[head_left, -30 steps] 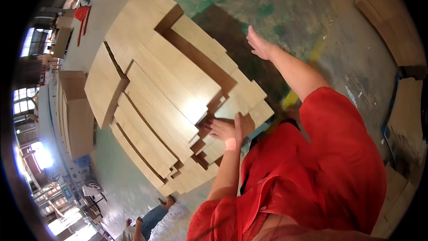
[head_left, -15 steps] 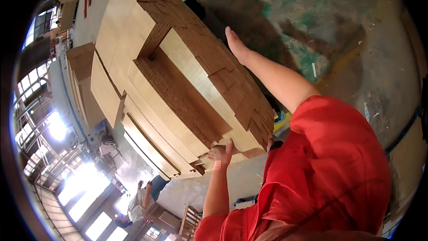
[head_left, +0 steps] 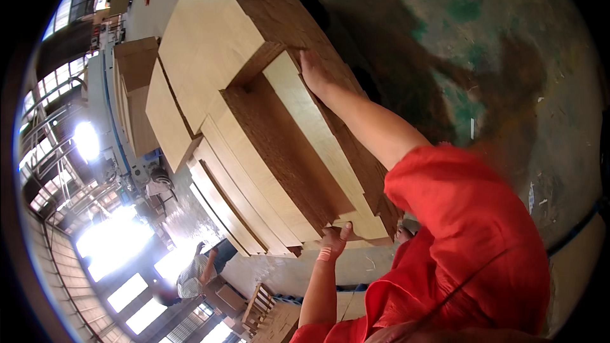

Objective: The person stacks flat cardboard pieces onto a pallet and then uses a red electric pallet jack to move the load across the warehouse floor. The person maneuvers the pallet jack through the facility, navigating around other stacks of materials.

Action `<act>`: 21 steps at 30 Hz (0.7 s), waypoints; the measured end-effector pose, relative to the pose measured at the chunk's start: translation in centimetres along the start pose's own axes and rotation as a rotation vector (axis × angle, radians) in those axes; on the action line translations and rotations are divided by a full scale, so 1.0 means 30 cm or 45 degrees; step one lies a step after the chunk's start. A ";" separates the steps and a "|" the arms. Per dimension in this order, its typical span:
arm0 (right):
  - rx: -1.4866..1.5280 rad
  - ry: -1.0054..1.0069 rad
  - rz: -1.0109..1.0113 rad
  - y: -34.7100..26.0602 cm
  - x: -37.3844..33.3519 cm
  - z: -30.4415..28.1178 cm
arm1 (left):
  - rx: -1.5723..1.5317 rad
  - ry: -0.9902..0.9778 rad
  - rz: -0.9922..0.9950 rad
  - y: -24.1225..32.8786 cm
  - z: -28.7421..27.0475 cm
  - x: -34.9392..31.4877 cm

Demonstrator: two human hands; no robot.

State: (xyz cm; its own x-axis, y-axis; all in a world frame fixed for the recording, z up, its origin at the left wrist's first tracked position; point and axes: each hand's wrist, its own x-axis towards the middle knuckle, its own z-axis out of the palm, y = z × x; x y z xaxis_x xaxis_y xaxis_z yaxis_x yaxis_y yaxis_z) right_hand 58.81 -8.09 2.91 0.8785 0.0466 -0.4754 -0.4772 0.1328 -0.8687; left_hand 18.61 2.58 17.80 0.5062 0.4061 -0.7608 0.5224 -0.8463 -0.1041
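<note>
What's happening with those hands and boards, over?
Left hand at near end of wooden panel stack; right hand at its right edge. Stack's top stepped. Higher panels left of lower pale strip.

1. I can make out one large, blocky stack of smooth pale wooden boards (head_left: 206, 35), lying flat with its length running away from the worker.
2. I see its top stepped, the rows of boards standing at differing heights with narrow dark gaps between some.
3. On its right half I find a long brown-walled recess (head_left: 289, 146), bordered along its outer side by a narrow pale wooden strip (head_left: 312, 124).
4. Beyond that strip, I see the stack's outer flank layered in uneven brown edges.
</note>
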 end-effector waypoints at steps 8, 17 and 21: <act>0.480 -0.199 -0.094 -0.181 -0.001 -0.071 | -0.004 -0.380 0.076 0.018 -0.051 -0.011; 0.324 -0.147 -0.145 -0.120 -0.115 -0.210 | -0.054 -0.090 0.022 -0.122 0.185 0.060; 0.587 -0.119 0.329 0.033 -0.301 -0.271 | 0.005 -0.475 -0.074 0.005 -0.055 0.002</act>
State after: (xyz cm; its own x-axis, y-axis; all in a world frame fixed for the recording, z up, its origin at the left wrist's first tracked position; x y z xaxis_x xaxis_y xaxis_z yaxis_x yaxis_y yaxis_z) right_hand 50.22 -16.42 5.23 0.7421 0.2203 -0.6331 -0.6370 0.5258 -0.5637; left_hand 19.84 3.05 18.80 0.1905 0.3003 -0.9346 0.5396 -0.8274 -0.1558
